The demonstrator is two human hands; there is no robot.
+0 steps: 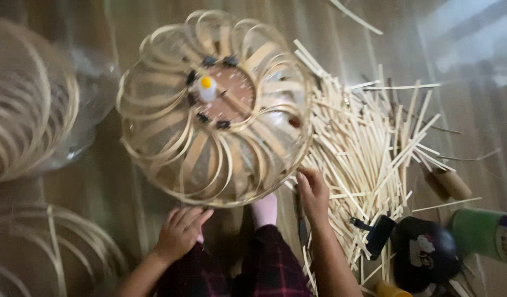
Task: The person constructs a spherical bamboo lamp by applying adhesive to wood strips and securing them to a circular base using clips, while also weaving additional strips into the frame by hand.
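A round lantern-like frame of bent bamboo strips (pixel 171 118) stands on the wooden floor in front of me, with a round hub (pixel 223 93) at its top holding a small white and yellow piece. My left hand (pixel 179 231) rests on my knee just below the frame's near rim, fingers curled, holding nothing that I can see. My right hand (pixel 314 195) reaches to the frame's lower right rim, beside a pile of straight bamboo strips (pixel 369 148). Whether its fingers grip a strip is blurred. My foot (pixel 264 210) sticks out under the frame.
More bamboo frames stand at the left (pixel 22 99) and lower left (pixel 50 247), near clear plastic wrap (pixel 91 82). At the right lie a black clip (pixel 380 231), a dark round pouch (pixel 426 250), a green cylinder (pixel 481 234) and a brown cardboard tube (pixel 454 184).
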